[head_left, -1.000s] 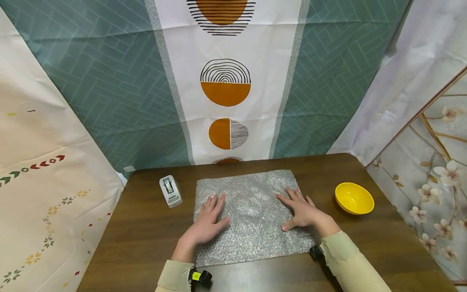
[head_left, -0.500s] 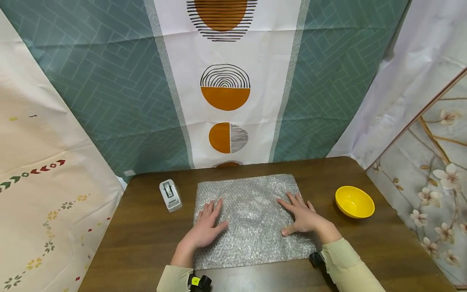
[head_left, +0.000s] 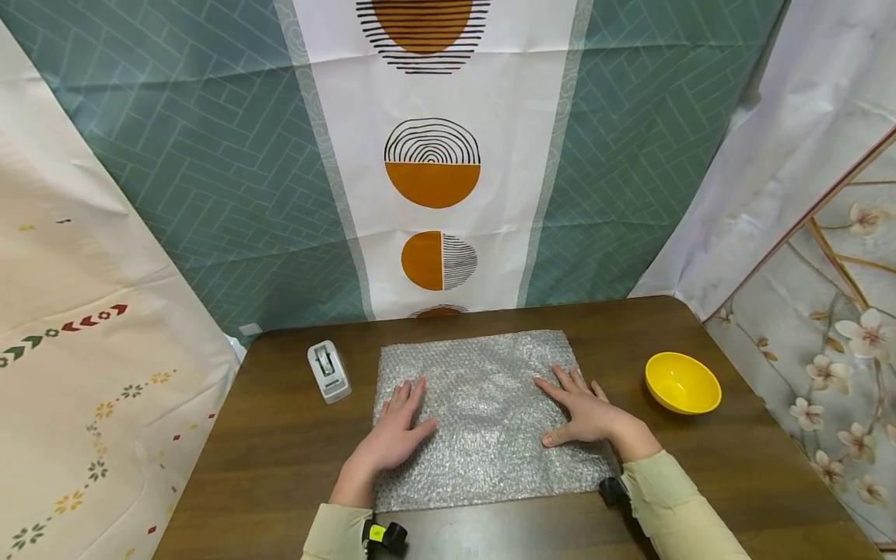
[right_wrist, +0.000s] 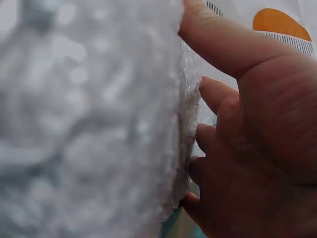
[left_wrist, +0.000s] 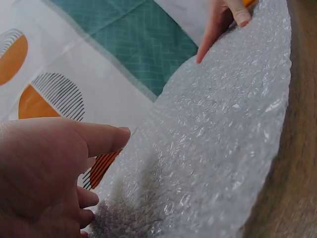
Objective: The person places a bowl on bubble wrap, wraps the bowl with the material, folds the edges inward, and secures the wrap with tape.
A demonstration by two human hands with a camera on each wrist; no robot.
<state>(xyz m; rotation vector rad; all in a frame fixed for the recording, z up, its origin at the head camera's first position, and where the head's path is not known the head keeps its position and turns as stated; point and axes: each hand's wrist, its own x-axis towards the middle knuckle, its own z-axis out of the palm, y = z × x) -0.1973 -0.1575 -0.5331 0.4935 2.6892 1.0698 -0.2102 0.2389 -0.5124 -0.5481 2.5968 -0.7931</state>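
A sheet of bubble wrap point(head_left: 483, 420) lies spread on the brown table, its surface slightly wrinkled. On its left part rests my left hand point(head_left: 392, 439), fingers extended and thumb spread toward the middle. My right hand point(head_left: 584, 412) touches the right part, fingers spread and thumb pointing inward. In the left wrist view, the left hand point(left_wrist: 49, 163) is beside the bubble wrap point(left_wrist: 208, 134), with the other hand at the far end. Up close in the right wrist view, the right hand point(right_wrist: 257, 99) has its fingertips against the wrap point(right_wrist: 89, 119). Neither hand grips anything.
A white and grey device point(head_left: 329, 372) with a recessed slot lies left of the wrap. The yellow bowl point(head_left: 682, 383) stands at the right on the wooden table point(head_left: 280, 467). Patterned cloths hang behind and at both sides.
The view tips slightly up and down between frames. Both hands keep nearly the same place and pose on the bubble wrap.
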